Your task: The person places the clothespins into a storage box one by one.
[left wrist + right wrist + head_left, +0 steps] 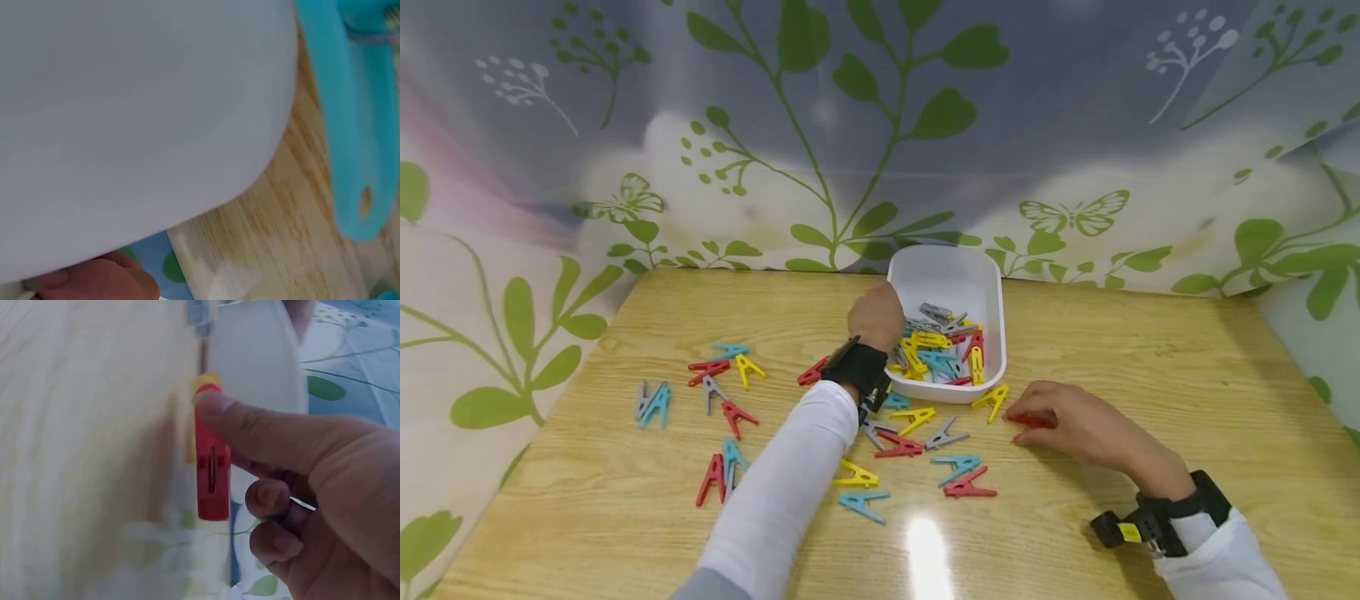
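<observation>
A white plastic tub (946, 275) at the back middle of the table holds a heap of clothespins (936, 337) in grey, yellow, red and blue. My left hand (877, 317) grips the tub's left rim; in the left wrist view its fingers (94, 281) show at the edge of the tub wall (137, 112). To the right of the tub, my right hand (1078, 425) pinches a red clothespin (212, 469) between thumb and fingers, low over the table. A yellow clothespin (991, 402) lies between that hand and the tub.
More clothespins lie loose in front of the tub, among them a red one (972, 483) and a blue one (863, 502). Another scatter, with a yellow clothespin (748, 370), spreads on the left of the wooden table (587, 500). A leaf-patterned backdrop (887, 125) rises behind the tub.
</observation>
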{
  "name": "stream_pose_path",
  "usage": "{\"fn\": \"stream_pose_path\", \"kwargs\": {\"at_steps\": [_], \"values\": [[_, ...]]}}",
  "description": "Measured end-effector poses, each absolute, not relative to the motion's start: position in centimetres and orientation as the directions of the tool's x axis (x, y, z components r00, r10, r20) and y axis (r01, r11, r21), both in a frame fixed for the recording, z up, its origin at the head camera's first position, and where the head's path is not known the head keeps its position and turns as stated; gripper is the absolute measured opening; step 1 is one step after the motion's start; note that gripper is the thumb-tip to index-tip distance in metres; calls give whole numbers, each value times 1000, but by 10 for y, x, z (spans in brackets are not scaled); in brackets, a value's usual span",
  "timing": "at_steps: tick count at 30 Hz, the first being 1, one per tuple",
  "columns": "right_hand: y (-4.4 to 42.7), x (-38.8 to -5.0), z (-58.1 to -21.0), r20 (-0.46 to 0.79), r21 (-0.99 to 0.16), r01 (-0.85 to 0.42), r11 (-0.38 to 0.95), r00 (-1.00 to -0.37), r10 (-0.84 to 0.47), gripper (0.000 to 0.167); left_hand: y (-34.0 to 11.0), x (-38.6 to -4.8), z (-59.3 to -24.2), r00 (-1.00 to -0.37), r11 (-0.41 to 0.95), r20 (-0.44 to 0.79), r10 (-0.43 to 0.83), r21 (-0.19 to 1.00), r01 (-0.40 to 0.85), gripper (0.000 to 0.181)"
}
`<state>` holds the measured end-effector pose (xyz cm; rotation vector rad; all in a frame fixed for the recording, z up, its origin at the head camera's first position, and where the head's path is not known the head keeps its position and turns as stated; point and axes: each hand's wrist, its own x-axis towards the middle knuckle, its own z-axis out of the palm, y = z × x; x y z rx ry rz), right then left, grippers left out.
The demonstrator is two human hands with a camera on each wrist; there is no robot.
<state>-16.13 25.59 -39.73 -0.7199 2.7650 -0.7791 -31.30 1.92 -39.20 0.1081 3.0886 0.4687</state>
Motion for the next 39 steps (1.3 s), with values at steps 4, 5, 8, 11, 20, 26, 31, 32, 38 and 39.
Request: {"fn": "stream_pose_path", "kwargs": {"at_steps": [4, 5, 8, 11, 20, 26, 31, 32, 38, 39], "values": [[256, -163, -385, 51, -567, -386, 728, -898, -436, 25, 20, -312, -393, -998, 957, 6, 60, 285, 59, 24], [255, -165, -381, 85, -563, -392, 728, -903, -420, 26, 20, -312, -394, -998, 958, 13, 55, 281, 57, 23], [252, -177, -370, 172, -535, -393, 748, -917, -359, 28, 20, -313, -394, -999, 960, 28, 44, 275, 50, 23], [244, -191, -361, 211, -511, -376, 773, -926, -311, 30, 20, -313, -395, -998, 958, 57, 38, 280, 53, 22], [209, -224, -344, 244, -452, -443, 774, -896, -370, 31, 22, -309, -394, -995, 951, 80, 57, 300, 78, 21], [204, -232, -340, 224, -444, -447, 776, -895, -387, 35, 25, -311, -395, -994, 950, 73, 76, 296, 94, 23], [205, -230, -341, 219, -482, -459, 746, -888, -405, 43, 24, -314, -395, -996, 948, 57, 75, 305, 89, 24], [206, -229, -342, 220, -489, -462, 740, -886, -407, 41, 24, -314, -396, -996, 948, 53, 73, 306, 86, 24], [218, -207, -351, 178, -562, -456, 690, -881, -438, 20, 23, -316, -397, -998, 951, 35, 44, 305, 53, 23], [220, -202, -354, 166, -577, -461, 674, -874, -456, 17, 23, -316, -397, -999, 951, 36, 41, 305, 50, 23]]}}
